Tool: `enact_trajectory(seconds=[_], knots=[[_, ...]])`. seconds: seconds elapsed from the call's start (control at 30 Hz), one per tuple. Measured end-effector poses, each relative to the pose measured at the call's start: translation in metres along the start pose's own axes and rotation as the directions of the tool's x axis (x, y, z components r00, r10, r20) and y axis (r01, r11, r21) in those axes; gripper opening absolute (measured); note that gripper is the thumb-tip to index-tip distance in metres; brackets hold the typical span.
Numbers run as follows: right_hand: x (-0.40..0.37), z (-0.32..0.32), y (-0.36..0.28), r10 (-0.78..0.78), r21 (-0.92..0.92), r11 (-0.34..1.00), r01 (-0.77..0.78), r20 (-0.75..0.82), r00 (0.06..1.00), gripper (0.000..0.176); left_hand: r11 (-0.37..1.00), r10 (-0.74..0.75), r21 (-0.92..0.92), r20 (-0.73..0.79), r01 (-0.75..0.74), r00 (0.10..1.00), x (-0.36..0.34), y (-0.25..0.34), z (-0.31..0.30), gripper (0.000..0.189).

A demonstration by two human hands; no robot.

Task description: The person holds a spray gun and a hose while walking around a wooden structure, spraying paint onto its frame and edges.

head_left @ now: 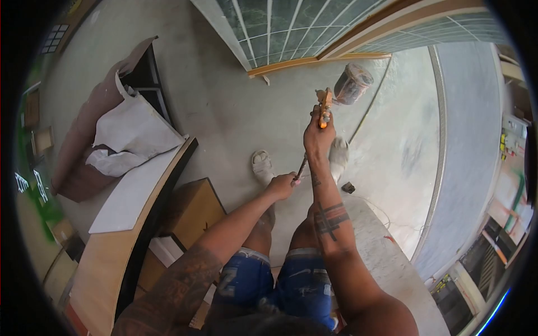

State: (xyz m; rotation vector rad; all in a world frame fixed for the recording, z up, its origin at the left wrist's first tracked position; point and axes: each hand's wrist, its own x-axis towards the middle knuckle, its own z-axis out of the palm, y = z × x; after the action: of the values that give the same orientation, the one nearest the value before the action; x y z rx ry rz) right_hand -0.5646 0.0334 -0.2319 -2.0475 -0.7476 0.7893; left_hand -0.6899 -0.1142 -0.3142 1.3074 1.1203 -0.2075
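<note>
My right hand (320,134) is wrapped round the handle of an orange paint spray gun (324,109), held out in front of me. A paint-smeared cup (353,84) sits on the gun, tilted to the right. Lower and to the left, my left hand (282,186) is closed on a thin dark hose (301,168) that runs up toward my right wrist. Its upper end is hidden behind the right hand. Beyond the gun stands a wood-framed panel (291,28) with green panes and pale bars, apart from the gun.
A long counter (106,263) with white sheeting (134,131) and a brown cover lies to my left, a cardboard box (193,210) beside it. Another hose (370,103) crosses the floor past my right foot. A grey raised strip (468,123) runs along the right.
</note>
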Motion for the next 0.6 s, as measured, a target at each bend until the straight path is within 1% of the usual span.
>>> enact_trajectory(seconds=[0.13, 0.17, 0.23, 0.33, 0.43, 0.53, 0.6], knots=[[0.005, 0.004, 0.006, -0.084, -0.052, 0.995, 0.082, -0.043, 0.996, 0.035, 1.000, -0.026, 0.001, 0.000, 0.026, 1.000, 0.006, 0.007, 0.006, 0.031], [0.007, 0.004, 0.008, -0.101, -0.069, 0.993, 0.097, -0.050, 0.994, 0.037, 1.000, 0.004, -0.017, -0.027, -0.005, 1.000, 0.007, 0.009, 0.008, 0.031], [0.008, 0.002, 0.004, -0.123, -0.074, 0.990, 0.120, -0.040, 0.992, 0.035, 0.996, 0.068, -0.049, -0.078, -0.072, 0.995, 0.013, 0.007, 0.017, 0.029], [0.004, -0.011, -0.006, -0.139, -0.108, 0.985, 0.137, -0.017, 0.990, 0.031, 0.993, 0.107, -0.037, -0.054, -0.110, 0.993, 0.018, 0.013, 0.024, 0.033], [-0.004, -0.024, -0.025, -0.251, -0.112, 0.963, 0.245, -0.044, 0.967, 0.030, 0.980, 0.177, -0.078, -0.081, -0.183, 0.981, 0.014, 0.027, 0.023, 0.033], [-0.014, -0.039, -0.049, -0.346, -0.105, 0.935, 0.339, -0.050, 0.937, 0.027, 0.953, 0.258, -0.114, -0.174, -0.279, 0.950, 0.003, 0.045, 0.019, 0.032], [-0.025, -0.062, -0.068, -0.400, -0.122, 0.913, 0.390, -0.072, 0.914, 0.026, 0.945, 0.297, -0.089, -0.175, -0.315, 0.939, -0.008, 0.068, 0.021, 0.032]])
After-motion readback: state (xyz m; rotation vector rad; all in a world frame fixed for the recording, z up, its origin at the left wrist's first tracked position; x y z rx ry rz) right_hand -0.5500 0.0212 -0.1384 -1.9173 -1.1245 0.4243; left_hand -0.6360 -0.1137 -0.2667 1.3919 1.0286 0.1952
